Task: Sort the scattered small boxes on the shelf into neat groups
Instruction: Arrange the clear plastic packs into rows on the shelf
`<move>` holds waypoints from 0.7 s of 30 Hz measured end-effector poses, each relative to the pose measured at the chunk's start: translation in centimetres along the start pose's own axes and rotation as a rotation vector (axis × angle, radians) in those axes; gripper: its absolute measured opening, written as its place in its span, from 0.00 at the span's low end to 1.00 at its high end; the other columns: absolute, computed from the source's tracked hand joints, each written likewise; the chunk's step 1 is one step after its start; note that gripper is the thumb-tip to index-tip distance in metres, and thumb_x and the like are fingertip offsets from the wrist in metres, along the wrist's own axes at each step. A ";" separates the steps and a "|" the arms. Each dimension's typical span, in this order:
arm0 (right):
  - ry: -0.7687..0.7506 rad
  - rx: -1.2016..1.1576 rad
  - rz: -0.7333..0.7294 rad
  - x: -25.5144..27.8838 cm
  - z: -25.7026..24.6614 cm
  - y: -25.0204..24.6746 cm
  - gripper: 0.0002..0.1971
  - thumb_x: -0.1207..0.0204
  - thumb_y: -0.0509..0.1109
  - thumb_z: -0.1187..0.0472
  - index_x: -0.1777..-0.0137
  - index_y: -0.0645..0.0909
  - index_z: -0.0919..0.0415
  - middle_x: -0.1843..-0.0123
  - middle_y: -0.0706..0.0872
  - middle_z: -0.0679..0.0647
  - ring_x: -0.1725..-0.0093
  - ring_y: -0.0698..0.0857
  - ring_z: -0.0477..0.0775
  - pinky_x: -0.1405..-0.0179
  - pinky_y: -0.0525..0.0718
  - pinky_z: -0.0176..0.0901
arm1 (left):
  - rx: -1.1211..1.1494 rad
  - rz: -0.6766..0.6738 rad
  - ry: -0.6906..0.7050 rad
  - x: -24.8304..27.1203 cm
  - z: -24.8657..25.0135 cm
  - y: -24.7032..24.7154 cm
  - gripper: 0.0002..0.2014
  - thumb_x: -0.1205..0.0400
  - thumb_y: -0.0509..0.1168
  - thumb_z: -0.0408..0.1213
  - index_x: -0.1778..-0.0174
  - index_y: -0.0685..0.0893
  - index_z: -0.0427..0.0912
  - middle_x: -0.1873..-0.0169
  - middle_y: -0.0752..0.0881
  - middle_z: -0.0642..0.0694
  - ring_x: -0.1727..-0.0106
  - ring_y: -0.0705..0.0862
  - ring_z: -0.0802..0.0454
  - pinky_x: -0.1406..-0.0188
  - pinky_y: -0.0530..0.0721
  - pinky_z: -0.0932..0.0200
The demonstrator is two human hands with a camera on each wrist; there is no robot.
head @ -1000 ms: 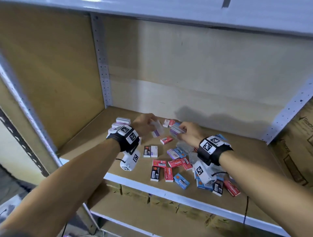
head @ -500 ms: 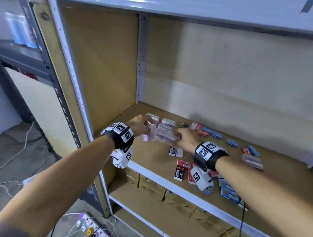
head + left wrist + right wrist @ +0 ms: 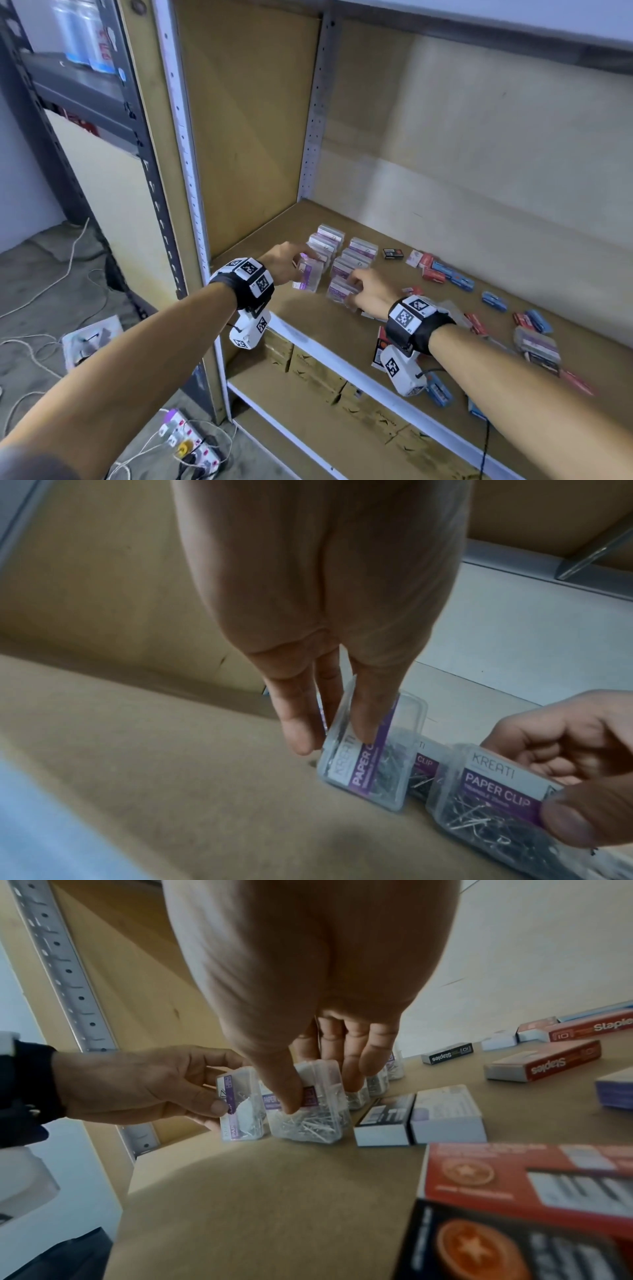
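Since both hands are already pinching a clear paper-clip box each, left hand point(image 3: 286, 262) box point(image 3: 369, 753) upright, right hand point(image 3: 371, 291) box point(image 3: 310, 1104) just beside it, the purple-label rows point(image 3: 342, 253) sit right past the fingertips on the shelf point(image 3: 445, 346).

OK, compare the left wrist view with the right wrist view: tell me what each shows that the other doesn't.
Only the left wrist view shows the printed lids clearly: KREATI and PAPER CLIP on the clip box the left hand pinches.

Only the right wrist view shows the staple boxes, red and black ones, lying flat on the shelf, and the perforated upright.

Both show the two hands, each holding a clear clip box side by side; the right hand holds the second box.
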State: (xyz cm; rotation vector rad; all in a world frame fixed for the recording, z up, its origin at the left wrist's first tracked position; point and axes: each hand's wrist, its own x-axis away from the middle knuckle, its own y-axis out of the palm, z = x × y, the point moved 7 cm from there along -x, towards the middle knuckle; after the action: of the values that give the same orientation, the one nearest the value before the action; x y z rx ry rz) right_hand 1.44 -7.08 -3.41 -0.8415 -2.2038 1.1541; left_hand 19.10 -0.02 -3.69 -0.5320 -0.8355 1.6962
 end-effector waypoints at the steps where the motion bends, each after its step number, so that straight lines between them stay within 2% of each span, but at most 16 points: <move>1: -0.004 0.003 -0.005 0.0 0.0 0.1 0.16 0.29 0.75 0.69 0.41 0.82 0.64 0.45 0.84 0.55 0.51 0.80 0.51 0.56 0.73 0.36 | 0.002 -0.002 -0.013 -0.1 -0.4 0.1 0.20 0.27 0.75 0.30 0.40 0.83 0.48 0.55 0.88 0.47 0.57 0.87 0.51 0.57 0.87 0.58; 5: -0.014 -0.011 0.006 -0.2 0.2 0.2 0.14 0.28 0.76 0.68 0.42 0.83 0.63 0.44 0.84 0.55 0.51 0.81 0.50 0.56 0.73 0.36 | -0.005 -0.033 -0.033 -0.6 -0.9 0.0 0.17 0.27 0.76 0.29 0.46 0.82 0.46 0.55 0.87 0.46 0.58 0.86 0.49 0.63 0.85 0.60; 9: -0.017 -0.015 0.002 -0.3 0.1 0.1 0.13 0.28 0.76 0.68 0.44 0.83 0.63 0.52 0.82 0.50 0.53 0.82 0.51 0.56 0.77 0.39 | -0.110 -0.067 0.024 -1.3 0.1 -1.0 0.19 0.23 0.73 0.31 0.38 0.85 0.50 0.58 0.84 0.47 0.60 0.81 0.50 0.62 0.77 0.62; 12: -0.020 -0.003 0.002 -0.6 0.2 0.1 0.14 0.28 0.76 0.67 0.43 0.82 0.63 0.53 0.82 0.51 0.53 0.82 0.52 0.55 0.79 0.41 | -0.235 -0.127 0.062 -1.4 0.9 -1.2 0.23 0.22 0.70 0.30 0.33 0.83 0.55 0.50 0.85 0.43 0.54 0.81 0.49 0.58 0.76 0.60; 15: -0.050 0.020 0.021 -0.7 0.0 -0.1 0.16 0.28 0.76 0.67 0.41 0.78 0.63 0.56 0.77 0.47 0.54 0.79 0.50 0.62 0.75 0.35 | -0.320 -0.150 0.090 -1.3 1.4 -1.1 0.24 0.21 0.70 0.29 0.29 0.81 0.50 0.43 0.85 0.45 0.45 0.83 0.49 0.52 0.76 0.61; 17: -0.056 0.026 0.029 -0.8 -0.1 0.0 0.15 0.28 0.76 0.66 0.44 0.77 0.62 0.57 0.76 0.46 0.55 0.79 0.49 0.64 0.79 0.35 | -0.320 -0.128 0.098 -1.4 1.4 -1.2 0.22 0.21 0.70 0.29 0.31 0.82 0.46 0.41 0.86 0.44 0.45 0.84 0.51 0.53 0.75 0.63; 21: -0.044 0.061 0.061 -1.4 0.1 0.3 0.12 0.29 0.77 0.64 0.51 0.76 0.57 0.57 0.81 0.46 0.55 0.83 0.53 0.52 0.86 0.52 | -0.304 -0.085 0.119 -1.5 1.8 -1.1 0.18 0.22 0.70 0.28 0.36 0.84 0.42 0.41 0.87 0.44 0.44 0.85 0.51 0.54 0.75 0.65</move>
State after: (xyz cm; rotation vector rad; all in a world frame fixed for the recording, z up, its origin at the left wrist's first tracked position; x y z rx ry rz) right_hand 2.37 -8.05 -3.91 -0.8704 -2.1800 1.2741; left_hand 18.91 -1.80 -1.77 -0.7845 -1.0205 1.4529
